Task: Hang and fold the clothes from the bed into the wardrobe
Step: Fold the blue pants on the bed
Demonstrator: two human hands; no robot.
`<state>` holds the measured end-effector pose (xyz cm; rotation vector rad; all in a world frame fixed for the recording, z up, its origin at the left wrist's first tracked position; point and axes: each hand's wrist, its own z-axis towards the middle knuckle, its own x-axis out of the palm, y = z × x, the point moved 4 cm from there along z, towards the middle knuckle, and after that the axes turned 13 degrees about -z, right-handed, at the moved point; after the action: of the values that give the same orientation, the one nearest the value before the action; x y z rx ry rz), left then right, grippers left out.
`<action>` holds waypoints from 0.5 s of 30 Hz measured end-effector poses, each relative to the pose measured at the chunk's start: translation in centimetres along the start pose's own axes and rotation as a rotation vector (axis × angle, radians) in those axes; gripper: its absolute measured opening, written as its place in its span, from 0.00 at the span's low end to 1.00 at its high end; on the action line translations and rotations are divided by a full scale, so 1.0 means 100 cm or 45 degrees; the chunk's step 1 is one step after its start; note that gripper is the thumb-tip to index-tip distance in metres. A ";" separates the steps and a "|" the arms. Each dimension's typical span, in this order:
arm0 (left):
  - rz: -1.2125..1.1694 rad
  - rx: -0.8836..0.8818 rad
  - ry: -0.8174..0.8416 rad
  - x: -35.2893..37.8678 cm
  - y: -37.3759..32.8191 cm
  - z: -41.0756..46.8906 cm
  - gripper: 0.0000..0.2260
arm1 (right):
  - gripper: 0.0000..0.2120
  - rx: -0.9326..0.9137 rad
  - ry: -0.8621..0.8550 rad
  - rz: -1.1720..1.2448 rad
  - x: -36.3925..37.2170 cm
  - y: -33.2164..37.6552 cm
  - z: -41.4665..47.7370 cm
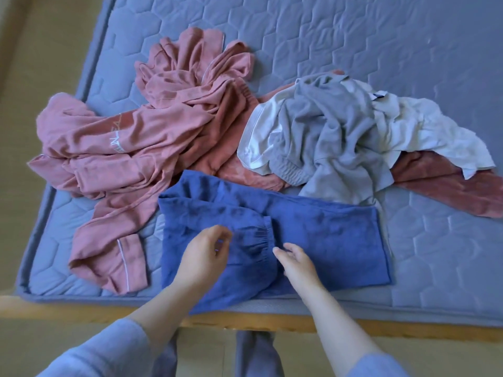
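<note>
A pair of blue trousers [321, 232] lies partly folded near the front edge of the bed, its elastic waistband bunched in the middle. My left hand [205, 255] hovers over the left part of the trousers, fingers loosely curled and holding nothing. Just right of the waistband, my right hand [298, 263] rests over the blue cloth with relaxed fingers. Behind them lie a crumpled pink pyjama top [114, 148], more pink clothing [190, 72], a grey garment [326, 131], a white garment [424, 126] and a dusty-red piece [449, 183].
The grey-blue quilted mattress [381, 36] sits on a wooden bed frame [408, 326] that runs along the front. Beige floor [40, 63] shows at the left. The wardrobe is out of view.
</note>
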<state>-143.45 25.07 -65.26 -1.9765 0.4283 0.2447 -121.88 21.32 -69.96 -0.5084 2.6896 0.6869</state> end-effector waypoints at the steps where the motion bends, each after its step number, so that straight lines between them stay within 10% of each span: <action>1: 0.071 0.031 -0.056 -0.011 0.004 0.004 0.09 | 0.29 -0.014 0.002 -0.045 0.004 0.003 0.002; 6: 0.568 0.142 -0.002 -0.063 0.018 0.041 0.21 | 0.36 -0.046 -0.017 -0.161 0.022 0.016 0.014; 9: 0.789 0.107 0.097 -0.080 0.023 0.066 0.25 | 0.16 -0.116 -0.097 -0.171 0.023 0.026 0.017; 15: 0.982 0.115 0.206 -0.097 0.017 0.104 0.06 | 0.10 -0.266 -0.280 -0.135 0.013 0.032 0.012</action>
<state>-152.82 35.70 -67.64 -1.6671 1.2781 0.5355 -124.13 24.27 -70.23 -0.5851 2.3828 0.9402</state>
